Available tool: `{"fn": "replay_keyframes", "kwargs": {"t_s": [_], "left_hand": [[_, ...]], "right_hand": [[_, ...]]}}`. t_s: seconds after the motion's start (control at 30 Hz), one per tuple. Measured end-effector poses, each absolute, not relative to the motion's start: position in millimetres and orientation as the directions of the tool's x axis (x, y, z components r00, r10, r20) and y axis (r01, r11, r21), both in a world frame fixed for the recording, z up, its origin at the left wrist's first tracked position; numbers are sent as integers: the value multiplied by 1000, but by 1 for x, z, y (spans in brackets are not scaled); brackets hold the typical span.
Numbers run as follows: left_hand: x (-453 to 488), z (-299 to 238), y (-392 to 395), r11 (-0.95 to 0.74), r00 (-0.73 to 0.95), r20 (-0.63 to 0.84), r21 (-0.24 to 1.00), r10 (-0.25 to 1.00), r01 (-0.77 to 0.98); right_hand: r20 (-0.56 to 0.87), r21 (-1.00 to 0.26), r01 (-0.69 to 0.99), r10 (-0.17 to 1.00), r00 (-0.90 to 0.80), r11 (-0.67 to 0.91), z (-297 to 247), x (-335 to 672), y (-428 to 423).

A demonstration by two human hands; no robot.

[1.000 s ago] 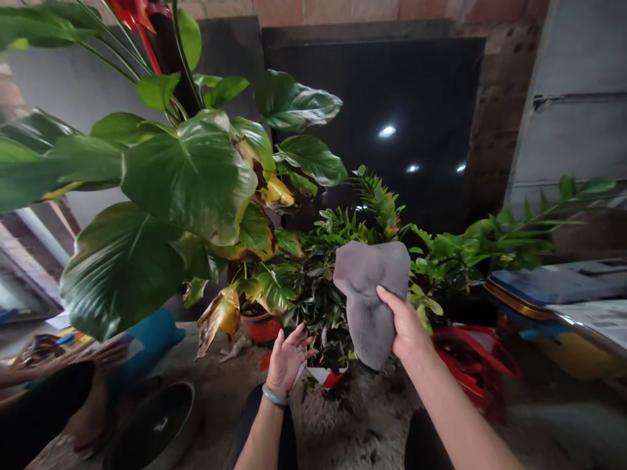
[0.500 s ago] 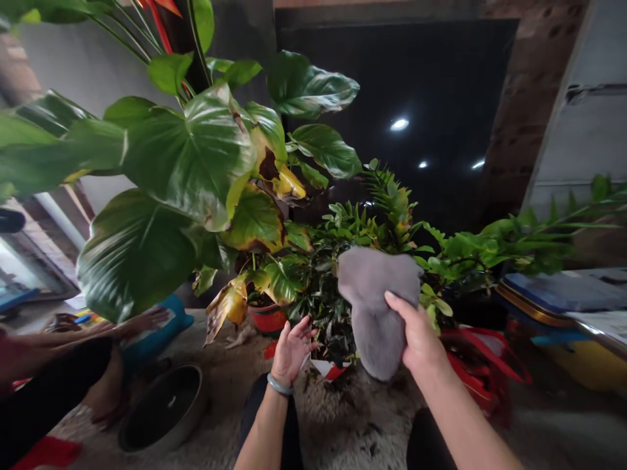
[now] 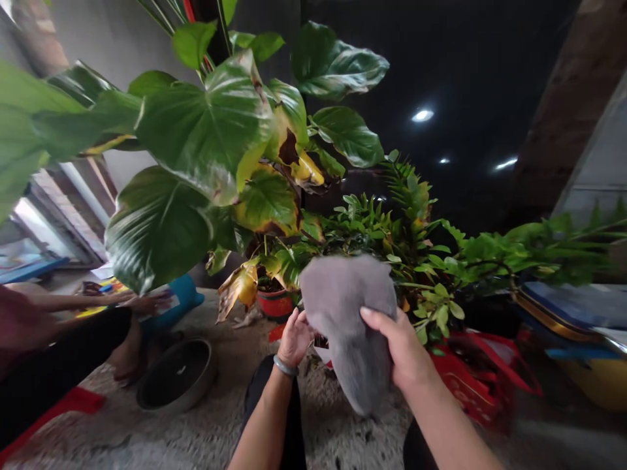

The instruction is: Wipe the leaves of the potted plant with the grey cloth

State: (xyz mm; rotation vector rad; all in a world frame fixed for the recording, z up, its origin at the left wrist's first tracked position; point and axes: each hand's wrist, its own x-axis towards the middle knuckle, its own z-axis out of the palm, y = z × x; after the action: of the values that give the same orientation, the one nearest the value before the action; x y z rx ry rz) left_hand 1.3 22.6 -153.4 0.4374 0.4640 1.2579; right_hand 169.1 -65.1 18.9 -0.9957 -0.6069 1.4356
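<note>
A soft grey plush piece (image 3: 350, 307), wide at the top and narrowing to a rounded lower end, hangs in front of the plants. My right hand (image 3: 399, 346) grips its right edge, thumb lying on the near face and fingers behind. By the left edge of the plush is my left hand (image 3: 296, 338), palm up with fingers raised and apart; some fingertips are close to or behind the plush, and I cannot tell if they touch it. A bracelet (image 3: 285, 365) circles my left wrist. The plush covers most of a small white-and-red pot (image 3: 323, 354).
Large-leaved plants (image 3: 206, 130) fill the left and middle. A red pot (image 3: 275, 304) and a dark round basin (image 3: 177, 375) stand on the ground. At left sits another person, a hand (image 3: 147, 303) at a blue object (image 3: 183, 301). A red bag (image 3: 473, 378) lies to the right.
My right hand has brought the grey plush piece left and slightly down, nearer my left hand. The plush now hides more of the small pot. The whole view has shifted a little.
</note>
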Motion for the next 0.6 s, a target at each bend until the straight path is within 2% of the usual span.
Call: {"fn": "replay_keyframes", "kwargs": {"t_s": [0.07, 0.1, 0.27, 0.33, 0.4, 0.53, 0.6], "left_hand": [[1, -153, 23, 263, 253, -98, 559, 963, -787], [0, -152, 24, 273, 263, -101, 559, 960, -783], [-3, -145, 19, 300, 294, -97, 515, 951, -803], [-2, -144, 15, 284, 263, -114, 491, 958, -823], [0, -145, 12, 244, 206, -133, 477, 970, -844], [2, -146, 12, 246, 196, -156, 455, 968, -856], [1, -145, 16, 260, 209, -162, 431, 964, -864]], "right_hand": [[-118, -847, -531, 982, 146, -22, 23, 160, -41], [-120, -853, -521, 979, 162, -18, 20, 155, -34], [-354, -893, -321, 933, 66, -316, -15, 145, -60], [-358, -891, -295, 934, -9, -345, -13, 146, -79], [-243, -922, -301, 969, -42, -244, 1, 146, -83], [157, -958, -242, 988, 15, 156, 25, 133, -44], [191, -952, -233, 980, 46, 197, 20, 126, -25]]}}
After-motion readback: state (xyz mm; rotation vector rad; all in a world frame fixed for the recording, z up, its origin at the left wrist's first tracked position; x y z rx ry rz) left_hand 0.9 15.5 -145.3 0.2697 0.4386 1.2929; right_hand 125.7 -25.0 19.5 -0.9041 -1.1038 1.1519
